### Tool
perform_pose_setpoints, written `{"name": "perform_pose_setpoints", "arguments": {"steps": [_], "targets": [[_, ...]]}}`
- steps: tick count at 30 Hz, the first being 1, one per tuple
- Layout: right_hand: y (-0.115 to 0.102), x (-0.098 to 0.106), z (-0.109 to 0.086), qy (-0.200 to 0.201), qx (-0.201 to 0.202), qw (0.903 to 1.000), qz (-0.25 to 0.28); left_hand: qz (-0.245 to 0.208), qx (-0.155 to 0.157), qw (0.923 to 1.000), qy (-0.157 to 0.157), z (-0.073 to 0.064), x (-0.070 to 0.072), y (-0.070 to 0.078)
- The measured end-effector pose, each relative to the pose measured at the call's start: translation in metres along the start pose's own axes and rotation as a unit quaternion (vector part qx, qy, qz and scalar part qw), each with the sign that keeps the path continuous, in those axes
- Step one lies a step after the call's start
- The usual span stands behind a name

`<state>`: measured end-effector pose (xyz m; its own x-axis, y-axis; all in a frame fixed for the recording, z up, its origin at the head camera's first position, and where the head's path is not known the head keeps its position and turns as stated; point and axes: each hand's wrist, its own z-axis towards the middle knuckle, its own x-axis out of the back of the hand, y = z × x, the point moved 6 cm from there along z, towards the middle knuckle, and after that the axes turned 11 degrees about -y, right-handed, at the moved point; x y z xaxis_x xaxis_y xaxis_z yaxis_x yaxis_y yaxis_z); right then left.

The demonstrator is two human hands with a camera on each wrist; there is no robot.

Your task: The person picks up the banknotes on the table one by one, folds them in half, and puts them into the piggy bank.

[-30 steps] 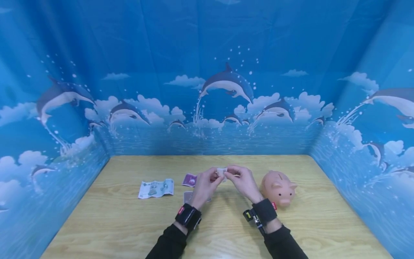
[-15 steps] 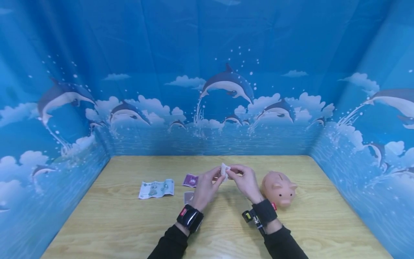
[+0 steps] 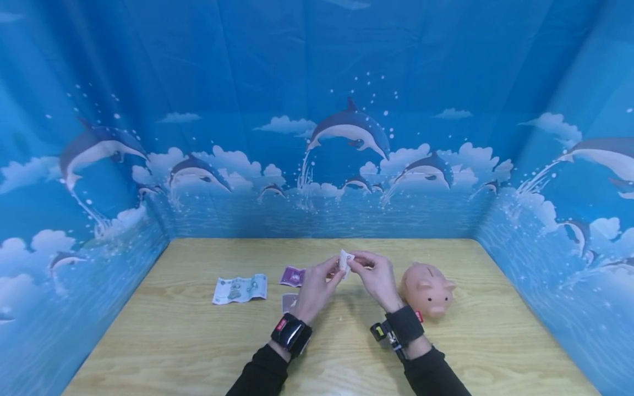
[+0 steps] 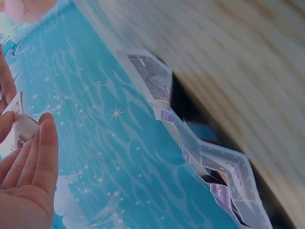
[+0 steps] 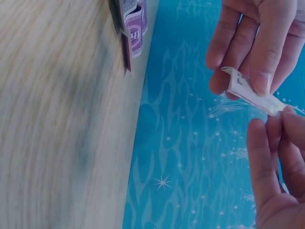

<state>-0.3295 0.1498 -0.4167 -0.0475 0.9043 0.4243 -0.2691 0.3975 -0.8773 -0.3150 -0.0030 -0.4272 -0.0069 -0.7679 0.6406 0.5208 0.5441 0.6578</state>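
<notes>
Together, the left hand and right hand pinch a small folded note between their fingers, above the desk. Beside the right hand stands a pink piggy bank. To the left lie 3 more pieces: a pale blue-green note, a purple note and a brownish note, partly hidden.

No lettering is legible: marks on the folded white paper note and the purple paper note to its left blur.
</notes>
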Motion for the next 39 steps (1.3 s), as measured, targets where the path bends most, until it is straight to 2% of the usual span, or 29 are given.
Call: {"name": "perform_pose_setpoints", "arguments": {"steps": [6, 10, 16, 22, 31, 35, 39], "targets": [[0.0, 0.0012, -0.0002, 0.002, 0.004, 0.9999, 0.012, -0.001, -0.002, 1.0, -0.002, -0.001, 0.0006, 0.0011], [-0.0016, -0.0005, -0.0001, -0.011, 0.012, 0.9997, 0.017, 0.0, -0.011, 0.9999, -0.003, -0.0014, 0.0003, 0.0019], [0.0, -0.0029, -0.0001, -0.025, 0.004, 0.9995, 0.018, -0.006, -0.004, 0.9999, -0.014, -0.0016, -0.0023, 0.0004], [0.0, -0.0043, 0.0, -0.041, 0.01, 0.9987, 0.028, -0.011, -0.01, 0.9997, -0.018, -0.0017, -0.0035, 0.0013], [-0.003, -0.0078, -0.0005, -0.062, 0.021, 0.9974, 0.03, -0.059, 0.005, 0.9976, -0.035, -0.0011, -0.0036, 0.002], [-0.0025, -0.0081, -0.0003, -0.059, 0.016, 0.9978, 0.026, -0.082, 0.013, 0.9956, -0.043, -0.0002, -0.0047, 0.0005], [-0.0019, -0.0064, -0.0001, -0.047, 0.009, 0.9986, 0.023, -0.082, 0.01, 0.9958, -0.041, -0.0003, -0.0047, 0.0005]]}}
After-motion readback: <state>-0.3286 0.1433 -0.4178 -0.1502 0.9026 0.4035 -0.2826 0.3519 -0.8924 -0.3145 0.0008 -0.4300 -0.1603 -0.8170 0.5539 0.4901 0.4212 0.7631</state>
